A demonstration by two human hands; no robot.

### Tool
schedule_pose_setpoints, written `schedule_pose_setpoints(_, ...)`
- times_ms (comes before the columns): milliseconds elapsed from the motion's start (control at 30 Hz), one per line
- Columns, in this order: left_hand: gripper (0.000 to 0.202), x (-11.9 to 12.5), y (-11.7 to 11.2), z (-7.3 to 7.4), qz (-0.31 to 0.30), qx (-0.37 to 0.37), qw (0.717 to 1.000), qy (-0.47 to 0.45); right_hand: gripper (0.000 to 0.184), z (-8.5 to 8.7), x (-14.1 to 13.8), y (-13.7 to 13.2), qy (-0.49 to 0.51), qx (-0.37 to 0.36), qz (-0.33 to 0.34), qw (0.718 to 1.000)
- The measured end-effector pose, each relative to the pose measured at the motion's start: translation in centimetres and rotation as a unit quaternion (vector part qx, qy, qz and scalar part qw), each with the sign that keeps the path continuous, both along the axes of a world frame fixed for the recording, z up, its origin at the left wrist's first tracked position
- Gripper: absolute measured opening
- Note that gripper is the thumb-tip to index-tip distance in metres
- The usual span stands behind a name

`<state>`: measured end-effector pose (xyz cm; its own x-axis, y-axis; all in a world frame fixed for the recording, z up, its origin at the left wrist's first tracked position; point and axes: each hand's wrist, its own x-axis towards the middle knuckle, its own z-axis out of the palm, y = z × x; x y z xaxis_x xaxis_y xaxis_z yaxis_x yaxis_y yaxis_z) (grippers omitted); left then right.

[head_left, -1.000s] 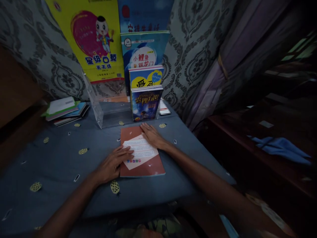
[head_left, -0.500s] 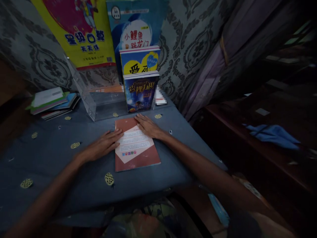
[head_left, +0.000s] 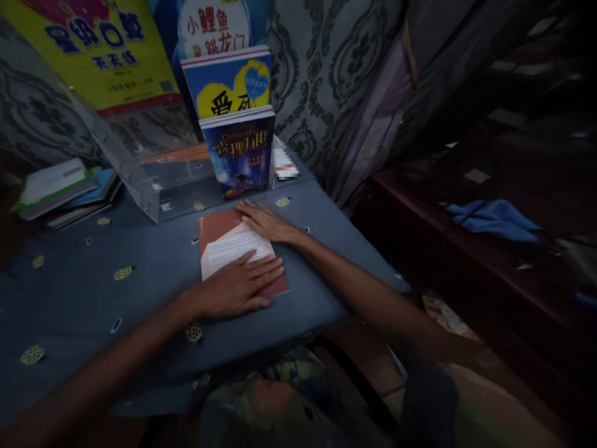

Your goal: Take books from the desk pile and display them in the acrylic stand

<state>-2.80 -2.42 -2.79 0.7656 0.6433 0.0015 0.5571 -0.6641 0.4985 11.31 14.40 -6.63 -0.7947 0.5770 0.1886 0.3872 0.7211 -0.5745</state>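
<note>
A thin reddish-brown book [head_left: 217, 229] with a white printed panel lies flat on the cloth-covered table. Across its near part rests my left hand [head_left: 240, 285], open, fingers stretched to the right and hiding the lower part of the cover. My right hand [head_left: 265, 222] lies flat on the far right corner of the same book, its fingers extended. Just beyond, a dark blue book [head_left: 242, 155] stands upright at the front of a clear plastic holder [head_left: 172, 204].
Behind the dark blue book stand a blue-and-yellow book [head_left: 231, 84], a taller blue book [head_left: 163, 31] and a yellow workbook [head_left: 112, 68]. A stack of books [head_left: 60, 186] lies at the left. To the right are a purple curtain [head_left: 373, 130] and a blue cloth [head_left: 497, 219].
My left hand has moved from the book's left edge onto its near part, covering the printed logo. My right hand stays at the far corner. The view has shifted slightly.
</note>
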Motion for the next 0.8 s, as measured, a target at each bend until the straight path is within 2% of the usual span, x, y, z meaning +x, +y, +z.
schedule_pose_setpoints(100,0.063,-0.1,-1.1,0.3,-0.035,0.04,0.998,0.044,0.054,0.4,-0.1,-0.5,-0.028,0.027,0.0,0.999)
schedule_pose_setpoints(333,0.054,0.1,-1.5,-0.4,-0.015,0.093,0.994,0.062,0.051,0.6,0.4,-3.2,-0.043,0.097,-0.006,0.994)
schedule_pose_setpoints(600,0.045,-0.3,-2.4,-0.5,0.005,0.138,0.99,-0.027,0.05,0.3,5.7,-8.0,-0.01,0.058,0.044,0.997)
schedule_pose_setpoints(700,0.037,-0.8,-2.8,-0.6,0.038,0.139,0.988,-0.062,0.049,1.0,7.3,-9.7,-0.016,0.044,0.043,0.998)
schedule_pose_setpoints(800,0.036,-2.0,-2.9,-0.9,0.115,0.137,0.983,-0.044,0.052,1.8,8.4,-11.0,-0.048,0.03,0.044,0.997)
